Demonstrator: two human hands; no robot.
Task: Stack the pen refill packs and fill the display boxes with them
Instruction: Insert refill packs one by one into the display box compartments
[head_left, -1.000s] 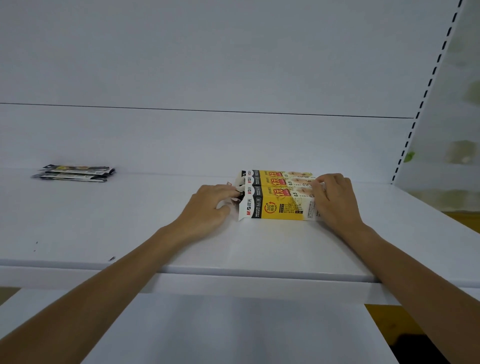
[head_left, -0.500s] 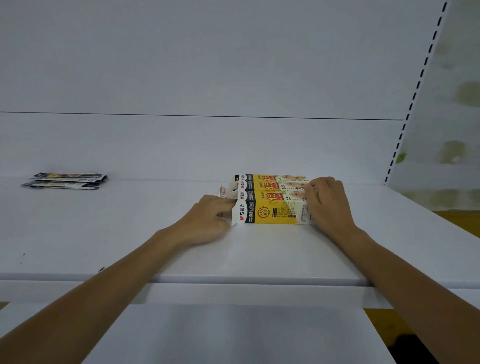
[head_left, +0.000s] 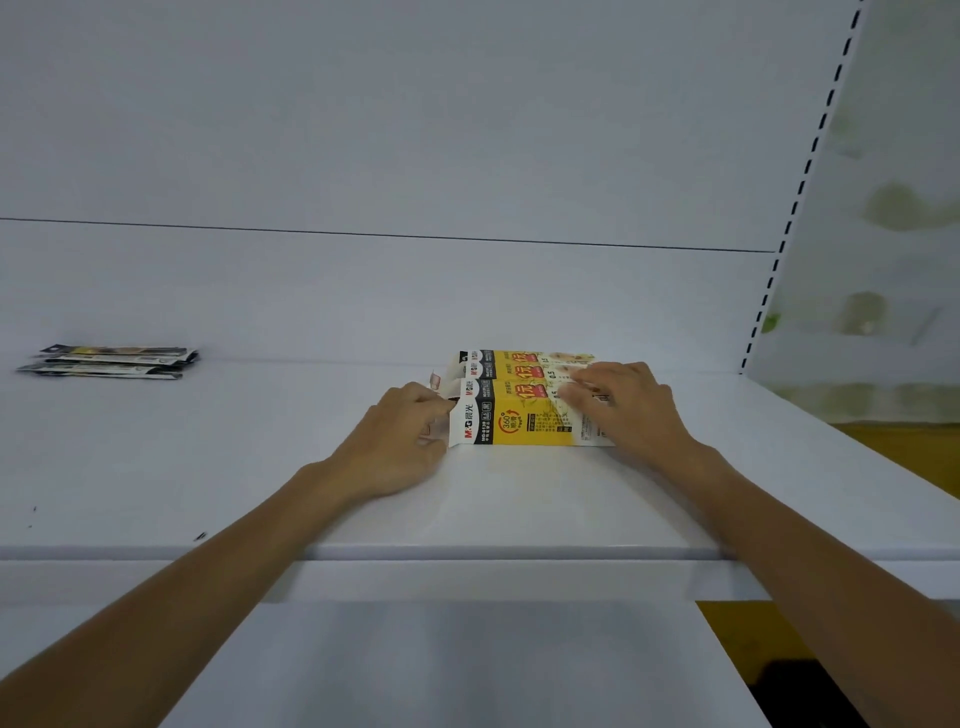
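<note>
On the white shelf (head_left: 260, 467), the yellow display boxes (head_left: 524, 410) lie side by side with their long axes running 9 to 3 o'clock. The left hand (head_left: 400, 441) presses curled fingers against the open flap end at 9 o'clock; whether it pinches the flap is unclear. The right hand (head_left: 623, 410) lies spread flat over the 3 o'clock end. The loose pen refill packs (head_left: 111, 360) sit well apart at 9 o'clock, nearer the left hand.
</note>
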